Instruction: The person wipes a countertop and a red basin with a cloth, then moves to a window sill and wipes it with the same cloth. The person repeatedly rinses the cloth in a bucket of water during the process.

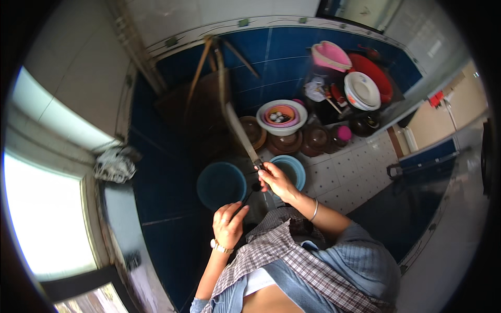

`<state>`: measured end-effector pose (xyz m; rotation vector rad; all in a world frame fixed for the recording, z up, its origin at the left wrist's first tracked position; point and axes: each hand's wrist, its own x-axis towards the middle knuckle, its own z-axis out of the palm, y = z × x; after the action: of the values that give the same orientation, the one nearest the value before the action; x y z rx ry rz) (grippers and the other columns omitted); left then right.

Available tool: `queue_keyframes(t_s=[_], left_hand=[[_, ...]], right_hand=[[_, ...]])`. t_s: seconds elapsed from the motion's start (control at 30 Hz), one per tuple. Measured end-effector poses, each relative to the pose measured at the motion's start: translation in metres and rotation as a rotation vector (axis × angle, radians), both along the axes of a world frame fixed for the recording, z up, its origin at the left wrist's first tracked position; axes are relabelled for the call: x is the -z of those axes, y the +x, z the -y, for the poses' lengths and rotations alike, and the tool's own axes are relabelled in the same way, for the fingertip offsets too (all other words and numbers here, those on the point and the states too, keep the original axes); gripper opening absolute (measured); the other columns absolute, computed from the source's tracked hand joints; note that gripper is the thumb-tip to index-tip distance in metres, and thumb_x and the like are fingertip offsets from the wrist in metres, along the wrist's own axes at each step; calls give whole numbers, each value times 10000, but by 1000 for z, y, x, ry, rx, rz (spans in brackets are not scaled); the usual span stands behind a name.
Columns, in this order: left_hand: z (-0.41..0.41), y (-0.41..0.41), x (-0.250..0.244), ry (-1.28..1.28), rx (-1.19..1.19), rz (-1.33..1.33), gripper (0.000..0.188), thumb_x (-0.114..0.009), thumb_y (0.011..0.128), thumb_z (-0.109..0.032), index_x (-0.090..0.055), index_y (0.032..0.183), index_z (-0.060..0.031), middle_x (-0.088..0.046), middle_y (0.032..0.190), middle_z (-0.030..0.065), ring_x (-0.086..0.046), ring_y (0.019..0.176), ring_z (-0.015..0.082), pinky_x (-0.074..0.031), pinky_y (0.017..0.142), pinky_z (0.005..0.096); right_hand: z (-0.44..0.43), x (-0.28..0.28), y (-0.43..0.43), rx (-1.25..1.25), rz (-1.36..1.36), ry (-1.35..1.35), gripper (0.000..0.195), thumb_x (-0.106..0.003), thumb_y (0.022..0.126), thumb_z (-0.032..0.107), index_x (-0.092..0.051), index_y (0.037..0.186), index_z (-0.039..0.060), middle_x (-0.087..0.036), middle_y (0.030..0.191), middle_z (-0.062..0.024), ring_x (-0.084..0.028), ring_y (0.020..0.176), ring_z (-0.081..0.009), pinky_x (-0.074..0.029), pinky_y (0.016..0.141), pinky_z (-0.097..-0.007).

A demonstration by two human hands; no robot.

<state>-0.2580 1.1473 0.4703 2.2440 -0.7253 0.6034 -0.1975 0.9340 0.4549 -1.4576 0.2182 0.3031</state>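
Before me, my right hand grips the dark handle of a long, flat, pale implement, possibly a blade; its far end meets or overlaps a curved pole. My left hand is lower left, fingers bent, beside a thin dark rod or cord; whether it grips this is unclear. Between the hands is a small black round thing. On the floor stand a blue bucket or basin, left of my right hand, and a light blue one, partly behind that hand.
Lidded brown jars line the blue-tiled wall, with nested bowls on one. A dark stand at the upper right bears a pink basket, a red basin and white enamel basins. Wooden poles lean upper left; a window is left.
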Motion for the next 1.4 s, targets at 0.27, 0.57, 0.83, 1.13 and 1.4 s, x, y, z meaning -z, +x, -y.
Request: queue_keyframes(t_s=[0.27, 0.57, 0.83, 1.13, 1.4], left_hand=[[35, 29, 45, -659, -340, -636, 124, -640, 889, -42, -682, 1005, -27, -664, 881, 36, -590, 739, 72, -475, 662, 217], [131, 125, 42, -1212, -301, -903, 492, -698, 872, -300, -530, 1285, -92, -652, 1100, 30, -579, 873, 79, -425, 702, 211], [139, 157, 72, -1525, -366, -1015, 133, -739, 825, -162, -668, 935, -135, -647, 832, -45, -566, 725, 60, -450, 668, 232], [-40, 15, 267, 524, -167, -1339, 526, -499, 907, -548, -472, 1290, -189, -532, 1223, 85, -513, 1121, 256, -365, 952, 537], [-2, -17, 301, -244, -401, -1434, 371, -717, 804, -359, -689, 1053, -86, -711, 973, 114, -676, 945, 219, -524, 835, 344]], right_hand=[[95, 12, 18, 65, 335, -600, 328, -659, 880, 204, -588, 1128, 1, -659, 871, -95, -608, 734, -127, -492, 688, -270], [168, 0, 51, -170, 503, -657, 293, -679, 842, 130, -610, 1085, -19, -647, 921, -130, -642, 796, -207, -500, 705, -300], [231, 6, 60, -328, 600, -768, 237, -711, 792, 176, -653, 982, 46, -651, 845, -106, -656, 732, -286, -515, 649, -346], [310, 73, 72, -371, 125, -1411, 190, -612, 824, 225, -651, 945, 84, -690, 843, -152, -671, 824, -328, -520, 709, -446], [318, 60, 131, 373, 130, -283, 241, -599, 931, 265, -585, 997, 33, -597, 703, -2, -513, 534, -60, -402, 466, -219]])
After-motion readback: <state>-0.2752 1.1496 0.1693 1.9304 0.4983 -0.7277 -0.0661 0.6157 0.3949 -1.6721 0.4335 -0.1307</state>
